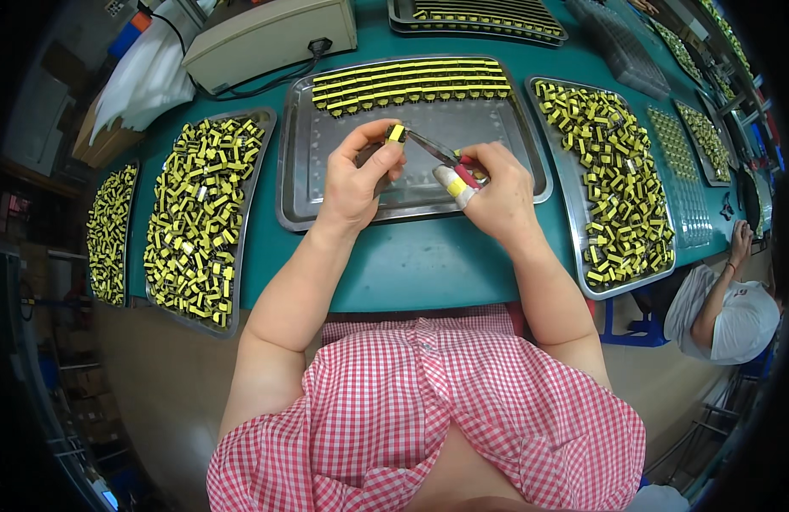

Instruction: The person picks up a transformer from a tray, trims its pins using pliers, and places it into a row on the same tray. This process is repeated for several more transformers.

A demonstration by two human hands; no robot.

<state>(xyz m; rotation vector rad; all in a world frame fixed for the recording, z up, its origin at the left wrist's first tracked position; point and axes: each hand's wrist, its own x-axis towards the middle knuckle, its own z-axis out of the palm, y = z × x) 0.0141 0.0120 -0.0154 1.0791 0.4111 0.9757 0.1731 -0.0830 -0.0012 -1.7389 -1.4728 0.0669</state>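
My left hand (358, 177) pinches a small block-shaped yellow-and-black electronic component (396, 134), which looks like a transformer, between thumb and fingers. In my right hand (501, 189) is a pair of pliers (434, 148) with red handles, their jaws pointing left and meeting the component's right side. Whether the tips touch it or grip a pin is too small to tell. White and yellow tape wraps a digit of that hand. Both hands are above a metal tray (326, 176), whose far part carries several neat rows of like components (411, 84).
Trays heaped with loose components stand at left (198, 218) and right (612, 183), another at far left (113, 230). Behind are a beige box-shaped device (270, 43) with a black cable and a tray of rows (480, 21). A co-worker (727, 311) sits at right.
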